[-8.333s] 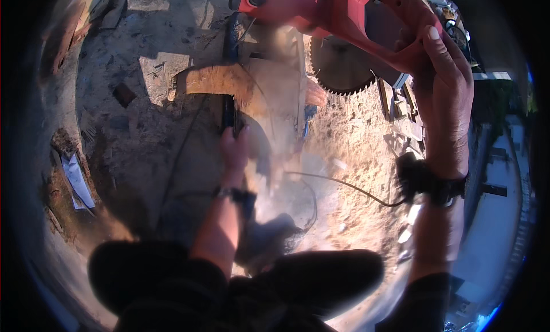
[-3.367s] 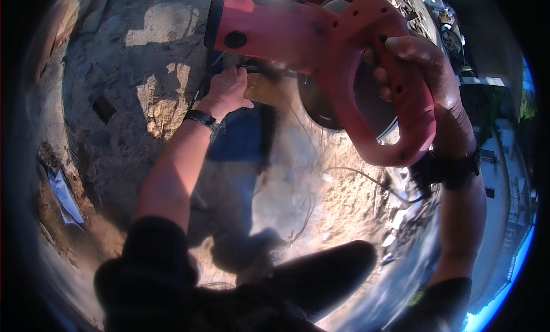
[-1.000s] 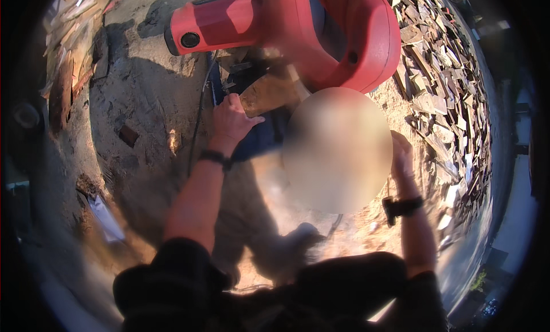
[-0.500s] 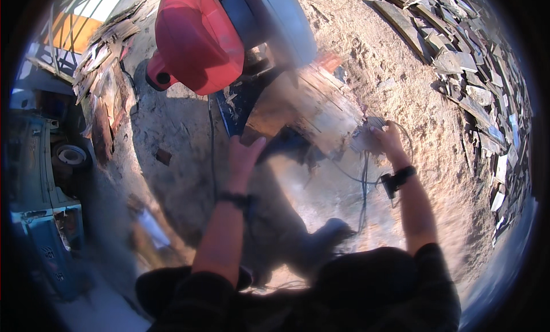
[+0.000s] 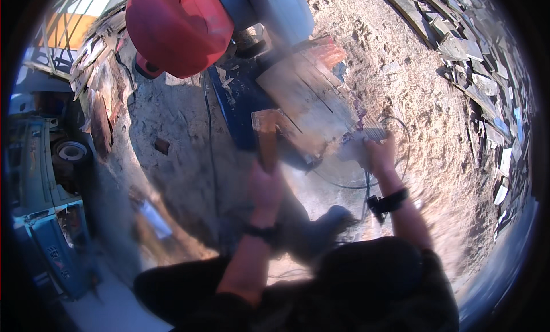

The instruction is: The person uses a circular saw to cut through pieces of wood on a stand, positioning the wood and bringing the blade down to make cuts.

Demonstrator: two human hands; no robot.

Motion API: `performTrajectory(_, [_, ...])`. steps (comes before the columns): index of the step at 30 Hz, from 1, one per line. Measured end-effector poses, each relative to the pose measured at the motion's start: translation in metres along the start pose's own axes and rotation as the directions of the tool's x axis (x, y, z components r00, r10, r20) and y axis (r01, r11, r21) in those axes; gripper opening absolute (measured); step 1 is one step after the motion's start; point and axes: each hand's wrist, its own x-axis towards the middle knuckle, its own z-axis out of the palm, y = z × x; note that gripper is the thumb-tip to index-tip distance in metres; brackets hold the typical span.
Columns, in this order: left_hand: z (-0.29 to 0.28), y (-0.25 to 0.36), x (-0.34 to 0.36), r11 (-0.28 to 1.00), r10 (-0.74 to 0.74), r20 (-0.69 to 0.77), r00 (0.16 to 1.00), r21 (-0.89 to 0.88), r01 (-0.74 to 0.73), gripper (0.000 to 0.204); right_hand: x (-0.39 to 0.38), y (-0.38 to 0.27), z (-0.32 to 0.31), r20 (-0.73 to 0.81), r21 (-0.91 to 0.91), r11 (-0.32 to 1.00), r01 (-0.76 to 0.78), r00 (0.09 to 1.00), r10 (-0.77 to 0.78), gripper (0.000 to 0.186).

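Observation:
My left hand (image 5: 266, 189), blurred by motion, is closed round the near end of a short brown piece of wood (image 5: 267, 146). Just beyond it a broad, weathered wooden board (image 5: 312, 97) with splits along its grain lies slanting over a dark blue bed (image 5: 234, 105). My right hand (image 5: 382, 154) grips a grey ribbed piece (image 5: 376, 135) at the board's near right corner; its kind is unclear. Dark bands sit on both wrists, and a thin cable (image 5: 366, 186) hangs by the right one.
A large red machine body (image 5: 177, 34) joined to a grey-blue part (image 5: 281, 17) stands at the top. Broken wood lies in a heap (image 5: 103, 103) on the left and a long pile (image 5: 481, 74) on the right. A teal vehicle (image 5: 40, 183) stands far left. A cable (image 5: 209, 137) crosses the ground.
My left hand has come right and toward me, now with the brown piece of wood in it. My right hand has shifted slightly left and nearer. The view has moved slightly.

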Motion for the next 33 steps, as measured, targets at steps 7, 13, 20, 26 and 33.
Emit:
performTrajectory(7, [-0.036, -0.065, 0.036, 0.483, -0.163, 0.273, 0.948, -0.816, 0.318, 0.014, 0.008, -0.008, -0.015, -0.011, 0.093, 0.996, -0.004, 1.0, 0.005, 0.064])
performTrajectory(13, [-0.033, -0.062, 0.017, 0.074, -0.195, 0.536, 0.821, -0.827, 0.558, 0.009, 0.018, 0.024, -0.011, 0.022, 0.243, 0.968, -0.06, 0.998, 0.056, 0.064])
performTrajectory(20, [-0.072, -0.056, 0.045, 0.246, -0.197, 0.399, 0.895, -0.864, 0.439, 0.008, 0.031, 0.019, -0.021, 0.009, 0.086, 0.985, 0.15, 0.988, -0.151, 0.064])
performTrajectory(26, [-0.192, -0.077, 0.098, 0.974, -0.08, 0.459, 0.885, 0.224, -0.028, 0.04, 0.046, -0.01, -0.05, 0.082, -0.065, 0.965, 0.253, 0.965, -0.248, 0.063])
performTrajectory(33, [-0.326, -0.128, 0.212, 0.907, -0.062, 0.192, 0.979, 0.421, -0.025, 0.029, 0.035, 0.019, -0.068, -0.019, -0.21, 0.907, 0.365, 0.926, -0.377, 0.062])
